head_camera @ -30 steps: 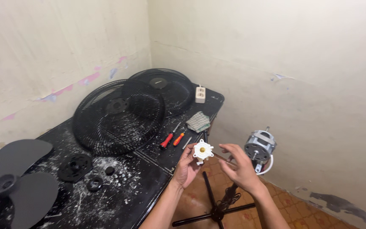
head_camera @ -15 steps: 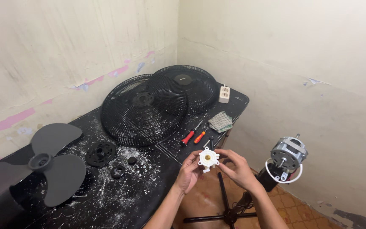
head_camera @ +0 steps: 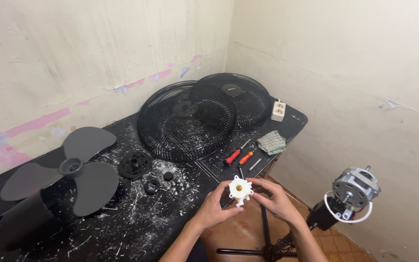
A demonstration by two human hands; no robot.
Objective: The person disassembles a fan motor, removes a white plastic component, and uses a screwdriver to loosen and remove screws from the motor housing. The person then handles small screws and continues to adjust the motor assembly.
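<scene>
Both hands meet just off the near edge of the black, paint-flecked table (head_camera: pixel 122 228): the left hand (head_camera: pixel 213 207) and right hand (head_camera: pixel 276 198) each close their fingertips on a small white plastic gear housing (head_camera: pixel 240 190), its round bore facing up, seemingly for inspection. Wire fan guards (head_camera: pixel 187 121), a smooth grey fan blade (head_camera: pixel 69 167) and red-handled screwdrivers (head_camera: pixel 237 157) lie spread flat behind.

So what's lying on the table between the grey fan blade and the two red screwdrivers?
In the head view, between the fan blade and the screwdrivers lie a black round hub plate, a small black ring and a black cap, on the paint-flecked table.
</scene>
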